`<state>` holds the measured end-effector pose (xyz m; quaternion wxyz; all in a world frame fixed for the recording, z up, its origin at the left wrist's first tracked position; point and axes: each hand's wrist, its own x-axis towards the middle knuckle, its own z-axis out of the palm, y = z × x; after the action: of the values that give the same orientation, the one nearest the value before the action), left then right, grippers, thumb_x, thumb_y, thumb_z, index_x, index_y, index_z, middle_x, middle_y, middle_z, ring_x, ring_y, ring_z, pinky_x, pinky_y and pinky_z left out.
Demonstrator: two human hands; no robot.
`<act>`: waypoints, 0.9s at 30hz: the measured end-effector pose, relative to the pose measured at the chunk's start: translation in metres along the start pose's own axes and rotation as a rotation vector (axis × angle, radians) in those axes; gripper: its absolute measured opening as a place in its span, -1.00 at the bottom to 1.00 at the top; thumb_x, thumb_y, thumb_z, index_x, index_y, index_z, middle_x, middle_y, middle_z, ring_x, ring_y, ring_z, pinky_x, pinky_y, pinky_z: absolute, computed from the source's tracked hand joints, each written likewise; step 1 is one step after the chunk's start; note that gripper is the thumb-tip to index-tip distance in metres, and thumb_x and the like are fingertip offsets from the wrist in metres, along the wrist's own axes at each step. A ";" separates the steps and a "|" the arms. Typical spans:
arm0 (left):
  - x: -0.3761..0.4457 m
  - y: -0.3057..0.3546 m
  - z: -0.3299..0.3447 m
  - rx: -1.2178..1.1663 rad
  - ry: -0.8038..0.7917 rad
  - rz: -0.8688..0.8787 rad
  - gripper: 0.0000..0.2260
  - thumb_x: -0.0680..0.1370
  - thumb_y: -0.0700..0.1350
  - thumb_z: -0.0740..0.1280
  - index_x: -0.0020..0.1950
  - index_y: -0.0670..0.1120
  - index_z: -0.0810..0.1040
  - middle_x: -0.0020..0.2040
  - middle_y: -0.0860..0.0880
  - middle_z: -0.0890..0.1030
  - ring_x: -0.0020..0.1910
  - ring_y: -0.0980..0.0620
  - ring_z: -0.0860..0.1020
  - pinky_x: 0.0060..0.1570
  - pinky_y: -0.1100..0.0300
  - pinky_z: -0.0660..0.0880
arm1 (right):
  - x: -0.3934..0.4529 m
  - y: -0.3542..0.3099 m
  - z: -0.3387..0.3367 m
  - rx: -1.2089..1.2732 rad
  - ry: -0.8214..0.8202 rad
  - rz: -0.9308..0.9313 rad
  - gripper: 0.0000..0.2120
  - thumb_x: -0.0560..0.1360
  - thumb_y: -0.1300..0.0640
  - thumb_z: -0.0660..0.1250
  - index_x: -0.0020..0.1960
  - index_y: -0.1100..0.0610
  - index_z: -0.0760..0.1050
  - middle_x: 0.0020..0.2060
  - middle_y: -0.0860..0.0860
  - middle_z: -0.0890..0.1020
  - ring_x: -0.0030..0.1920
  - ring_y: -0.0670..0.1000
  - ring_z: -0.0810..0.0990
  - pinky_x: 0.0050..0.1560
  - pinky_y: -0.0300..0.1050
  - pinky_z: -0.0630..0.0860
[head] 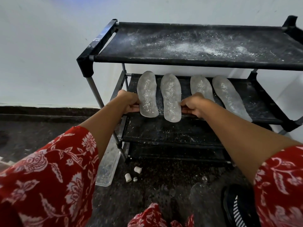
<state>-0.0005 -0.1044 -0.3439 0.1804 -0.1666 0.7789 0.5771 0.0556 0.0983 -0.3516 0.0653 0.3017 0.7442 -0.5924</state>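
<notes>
The left hand [131,104] curls its fingers round the front edge of the second shelf [255,99] of a black shoe rack [86,61], and it touches the outer side of the first insole [147,95]. The right hand [194,106] grips the same edge just past the second insole [170,97]. It covers the heel of the third insole [200,86]; whether it also pinches that heel cannot be told. A fourth insole [229,97] lies further out to the right of that hand. The insoles lie lengthwise on the fabric, dusted with white powder, and the heels of the first two hang over the front edge.

The step looks like steadying or shifting this shelf. It is best done by holding the bar rather than the fabric and keeping both hands level. Moving slowly should stop the loose insoles sliding off the front.

Above the hands, the top shelf [180,45] is also powdered. Below the left hand, a clear tray [108,166] and small white plugs [137,169] sit on the floor [49,128]. A black shoe [236,208] lies under the right arm.

No brand, label or writing can be read.
</notes>
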 end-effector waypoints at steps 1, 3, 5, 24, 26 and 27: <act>-0.001 0.000 0.000 -0.002 -0.007 0.003 -0.88 0.48 -0.43 0.32 -0.11 -0.26 0.43 -0.31 -0.14 0.57 -0.61 0.05 0.56 -0.65 0.25 0.47 | -0.001 -0.001 -0.001 0.011 -0.018 0.005 -0.86 0.48 0.40 0.29 0.04 0.35 0.46 -0.06 0.18 0.60 -0.08 0.11 0.62 -0.14 -0.08 0.60; -0.004 -0.001 -0.001 -0.004 -0.018 0.004 -0.91 0.50 -0.42 0.30 -0.08 -0.26 0.47 -0.29 -0.12 0.57 -0.59 0.06 0.57 -0.64 0.26 0.47 | -0.002 -0.003 -0.002 0.052 -0.040 0.020 -0.81 0.49 0.43 0.26 0.10 0.33 0.44 -0.04 0.16 0.58 -0.21 0.04 0.59 -0.38 -0.18 0.54; -0.008 -0.002 -0.001 -0.008 -0.031 -0.007 -0.87 0.52 -0.42 0.27 0.02 -0.26 0.51 -0.27 -0.12 0.57 -0.46 0.03 0.58 -0.63 0.25 0.49 | -0.006 -0.004 -0.003 0.078 -0.047 0.031 -0.78 0.50 0.44 0.25 0.13 0.33 0.43 -0.01 0.17 0.57 -0.25 0.01 0.56 -0.46 -0.20 0.50; -0.162 -0.059 -0.021 -0.155 -0.073 -0.075 -0.74 0.54 -0.38 0.16 -0.25 -0.13 0.50 -0.56 -0.01 0.55 -0.66 0.10 0.50 -0.66 0.30 0.43 | -0.145 0.039 -0.029 0.166 -0.044 0.118 -0.71 0.49 0.45 0.25 0.19 0.31 0.40 -0.20 0.14 0.56 -0.32 0.00 0.53 -0.51 -0.18 0.51; -0.176 -0.070 -0.027 -0.168 -0.061 -0.081 -0.72 0.55 -0.39 0.15 -0.28 -0.13 0.49 -0.61 0.00 0.53 -0.68 0.11 0.49 -0.68 0.31 0.40 | -0.160 0.048 -0.028 0.164 -0.039 0.128 -0.69 0.48 0.44 0.26 0.21 0.33 0.39 -0.25 0.12 0.55 -0.32 0.01 0.53 -0.45 -0.16 0.53; -0.181 -0.076 -0.030 -0.167 -0.053 -0.085 -0.72 0.55 -0.38 0.16 -0.28 -0.14 0.49 -0.62 0.00 0.53 -0.68 0.12 0.49 -0.69 0.31 0.40 | -0.166 0.054 -0.026 0.174 -0.042 0.142 -0.71 0.47 0.44 0.27 0.19 0.33 0.40 -0.24 0.13 0.55 -0.32 0.01 0.53 -0.43 -0.15 0.53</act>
<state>0.1912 -0.1452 -0.3140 0.2109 -0.1986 0.7152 0.6361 0.2251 0.0666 -0.3143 0.0965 0.3458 0.6649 -0.6550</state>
